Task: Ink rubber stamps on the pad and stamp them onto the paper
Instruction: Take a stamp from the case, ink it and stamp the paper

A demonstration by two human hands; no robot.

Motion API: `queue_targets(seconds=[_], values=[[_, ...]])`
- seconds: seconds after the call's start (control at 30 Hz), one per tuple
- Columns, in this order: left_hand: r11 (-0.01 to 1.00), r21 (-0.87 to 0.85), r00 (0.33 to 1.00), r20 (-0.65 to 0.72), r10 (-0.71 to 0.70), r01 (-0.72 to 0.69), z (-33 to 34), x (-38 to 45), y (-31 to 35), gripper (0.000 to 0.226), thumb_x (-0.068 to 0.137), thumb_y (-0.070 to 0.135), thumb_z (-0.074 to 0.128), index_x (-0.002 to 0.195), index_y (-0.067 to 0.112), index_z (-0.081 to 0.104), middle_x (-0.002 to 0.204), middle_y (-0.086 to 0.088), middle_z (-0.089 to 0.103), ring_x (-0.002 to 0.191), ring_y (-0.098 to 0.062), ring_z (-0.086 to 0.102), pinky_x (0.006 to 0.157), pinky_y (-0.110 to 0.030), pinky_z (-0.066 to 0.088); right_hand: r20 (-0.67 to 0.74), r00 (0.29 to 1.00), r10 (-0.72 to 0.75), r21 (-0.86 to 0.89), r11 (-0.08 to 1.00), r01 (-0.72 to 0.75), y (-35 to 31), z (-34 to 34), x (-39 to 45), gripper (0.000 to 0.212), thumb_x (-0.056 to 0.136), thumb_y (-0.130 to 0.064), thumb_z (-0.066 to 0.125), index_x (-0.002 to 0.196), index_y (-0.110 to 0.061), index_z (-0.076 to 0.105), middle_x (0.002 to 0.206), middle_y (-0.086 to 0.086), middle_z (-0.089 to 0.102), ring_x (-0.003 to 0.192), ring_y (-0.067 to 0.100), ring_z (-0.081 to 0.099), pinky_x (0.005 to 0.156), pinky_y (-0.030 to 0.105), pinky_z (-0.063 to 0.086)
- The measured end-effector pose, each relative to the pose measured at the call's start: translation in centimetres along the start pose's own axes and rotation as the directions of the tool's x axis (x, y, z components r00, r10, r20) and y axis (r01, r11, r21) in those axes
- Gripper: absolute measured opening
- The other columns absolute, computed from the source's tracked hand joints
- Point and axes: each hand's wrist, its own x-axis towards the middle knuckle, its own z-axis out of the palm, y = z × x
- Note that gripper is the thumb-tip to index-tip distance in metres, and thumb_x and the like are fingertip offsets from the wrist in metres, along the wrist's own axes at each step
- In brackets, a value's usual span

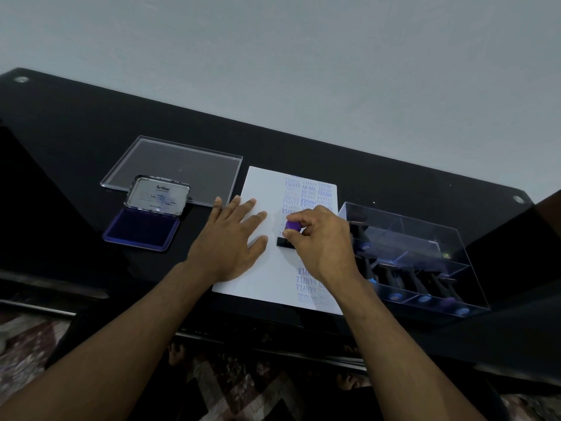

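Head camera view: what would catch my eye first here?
Probably the right hand, its fingers gripping a purple-topped stamp pressed onto the white paper, beside columns of blue printed words. The left hand lies flat on the paper's left edge. Farther left an open ink pad sits on the black table.

Your single head-worn view, wide-angle, looking forward and down from above your forearms, close over the black table [91, 141], pale wall [303, 56] beyond its far edge
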Motion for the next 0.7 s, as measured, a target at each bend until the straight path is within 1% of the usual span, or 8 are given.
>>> queue_targets(seconds=[0.23,0.4,0.47,0.6,0.7], values=[[1.000,-0.009,1.000,-0.001,0.001,-0.001,-0.11,-0.01,0.04,0.073,0.093,0.065,0.014,0.155,0.031,0.035,0.167,-0.001,0.021,0.156,-0.025,0.009,0.125,-0.051,-0.005,-0.005,1.000,-0.005,0.002,1.000,0.005,0.01,0.11,0.07,0.024,0.086,-0.025,0.075,0.109,-0.022,0.074,0.103,-0.005,0.064,0.081,0.008,0.063,0.081,0.020,0.054],[1.000,-0.002,1.000,0.004,-0.005,0.005,-0.02,0.00,-0.01,0.072,0.094,0.065,0.015,0.155,0.032,0.034,0.167,-0.001,0.020,0.156,-0.025,0.008,0.125,-0.051,-0.005,-0.005,1.000,0.002,-0.002,1.000,-0.002,0.03,0.13,0.06,0.024,0.086,-0.026,0.075,0.109,-0.022,0.074,0.103,-0.006,0.064,0.079,0.006,0.063,0.076,0.011,0.048],[1.000,-0.002,1.000,0.007,-0.006,0.006,-0.01,0.05,-0.03,0.072,0.094,0.065,0.015,0.155,0.032,0.034,0.167,-0.001,0.020,0.156,-0.025,0.008,0.125,-0.051,-0.005,-0.002,1.000,0.005,-0.002,1.000,-0.005,0.00,0.13,0.03,0.024,0.086,-0.026,0.075,0.110,-0.022,0.074,0.103,-0.006,0.064,0.079,0.006,0.063,0.076,0.013,0.049],[1.000,-0.007,1.000,-0.001,0.000,0.000,-0.11,-0.05,0.04,0.072,0.094,0.065,0.015,0.154,0.031,0.036,0.166,-0.001,0.023,0.155,-0.025,0.010,0.125,-0.053,-0.001,-0.004,1.000,0.000,-0.005,1.000,0.000,-0.11,0.01,0.05,0.024,0.086,-0.025,0.075,0.109,-0.021,0.074,0.103,-0.005,0.065,0.081,0.007,0.063,0.081,0.020,0.054],[1.000,-0.012,1.000,-0.001,0.002,-0.002,-0.23,-0.08,0.11,0.073,0.093,0.064,0.015,0.154,0.030,0.036,0.166,-0.002,0.024,0.155,-0.026,0.011,0.125,-0.054,0.000,0.000,1.000,0.004,-0.005,1.000,-0.004,-0.28,-0.11,0.11,0.024,0.086,-0.024,0.075,0.109,-0.019,0.075,0.103,-0.003,0.066,0.085,0.010,0.064,0.085,0.024,0.055]])
